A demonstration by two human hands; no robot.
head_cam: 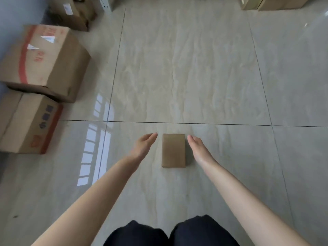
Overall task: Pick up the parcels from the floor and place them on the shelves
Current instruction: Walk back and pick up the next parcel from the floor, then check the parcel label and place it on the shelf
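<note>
- a small brown parcel [173, 150] lies flat on the pale tiled floor [195, 68], just this side of a dark grout line that crosses the frame, directly ahead of the person's dark-trousered knees [170, 233].
- the left hand [144, 145] and right hand [198, 148] flank it, palms turned inward, fingers straight; each grip is apart and empty, neither one touching the parcel.
- the parcel looks like plain wrapped card: rectangular, crisp-edged, low in height, its long sides running away from the person. it probably weighs little and holds its shape under pressure.
- its smooth wrapping may slide a little on the glossy tile, so a squeeze from both long sides at once seems the safest hold, with fingertips tucking under the lower edges.
- nothing suggests fragile contents, though that cannot be told from outside.
- larger cardboard boxes [44, 59] sit along the floor's left edge, well apart from the parcel; more boxes show at the far right corner.
- no shelves are in view.
</note>
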